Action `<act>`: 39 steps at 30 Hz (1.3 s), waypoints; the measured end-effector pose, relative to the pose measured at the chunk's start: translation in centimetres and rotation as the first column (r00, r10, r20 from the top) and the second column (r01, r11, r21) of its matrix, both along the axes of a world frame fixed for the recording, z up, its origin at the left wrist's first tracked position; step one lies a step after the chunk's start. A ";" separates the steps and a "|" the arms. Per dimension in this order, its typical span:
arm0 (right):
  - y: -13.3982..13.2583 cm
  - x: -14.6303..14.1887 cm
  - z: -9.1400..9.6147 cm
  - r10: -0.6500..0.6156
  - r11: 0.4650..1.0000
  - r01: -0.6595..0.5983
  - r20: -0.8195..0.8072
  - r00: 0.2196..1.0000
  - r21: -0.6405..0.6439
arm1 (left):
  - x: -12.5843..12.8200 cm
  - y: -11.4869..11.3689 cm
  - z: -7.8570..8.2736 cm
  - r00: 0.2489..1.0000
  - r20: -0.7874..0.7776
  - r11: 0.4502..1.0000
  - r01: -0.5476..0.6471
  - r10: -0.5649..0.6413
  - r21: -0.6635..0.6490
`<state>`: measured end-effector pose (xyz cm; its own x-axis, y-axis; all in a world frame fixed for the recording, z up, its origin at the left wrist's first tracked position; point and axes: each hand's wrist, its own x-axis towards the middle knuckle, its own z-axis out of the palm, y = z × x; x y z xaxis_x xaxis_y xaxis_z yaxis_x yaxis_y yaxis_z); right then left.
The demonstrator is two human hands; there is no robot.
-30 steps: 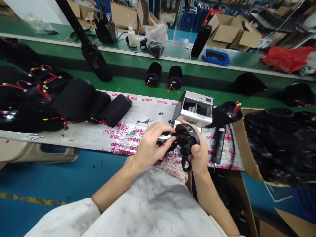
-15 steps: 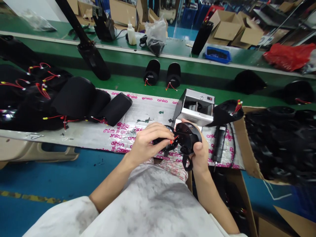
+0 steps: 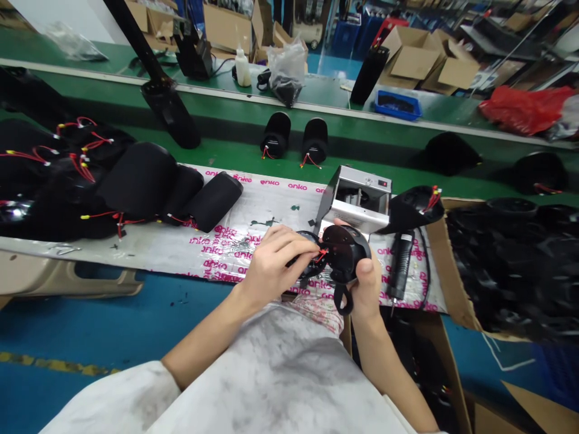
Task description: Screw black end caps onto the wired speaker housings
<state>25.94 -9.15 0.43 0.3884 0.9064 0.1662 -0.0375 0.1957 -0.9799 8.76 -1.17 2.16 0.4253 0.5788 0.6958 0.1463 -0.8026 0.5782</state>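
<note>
A workshop with open cartons point(image 3: 418, 54) and blue flooring spreads behind a green bench point(image 3: 235, 144), whose near edge carries a silvery sheet point(image 3: 275, 202) printed "anko" in pink. Black, wire-tailed cylinders point(image 3: 140, 181) are heaped to the left; a silver box point(image 3: 362, 214), a screwdriver point(image 3: 400, 265) and a carton of black parts point(image 3: 502, 265) sit toward the right. The black cap point(image 3: 348, 256) is held above the sheet's front edge, just before the silver box, between the person's two hands. The left grip point(image 3: 274, 262) is pinched, thumb against fingers, apparently on short red wires point(image 3: 322, 252); the right grip point(image 3: 367, 280) is wrapped around the cap's outer side, thumb along its rim. The cap lies directly right of the left fingertips, almost touching them, and the wires span that narrow gap. Its long axis is too foreshortened to judge. The cap looks rounded, smooth and glossy, its dark face apparently turned left and toward the person, with a strap loop point(image 3: 347, 309) hanging below. Left of it, a round black part point(image 3: 311, 269) is mostly hidden by the left grip; whether the wires join both is unclear.
</note>
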 end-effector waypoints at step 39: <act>0.5 -2.2 0.0 -0.032 0.993 -0.047 0.647 0.762 0.105 | -0.7 -0.6 -3.7 0.911 0.393 0.608 0.385 -0.127 -0.695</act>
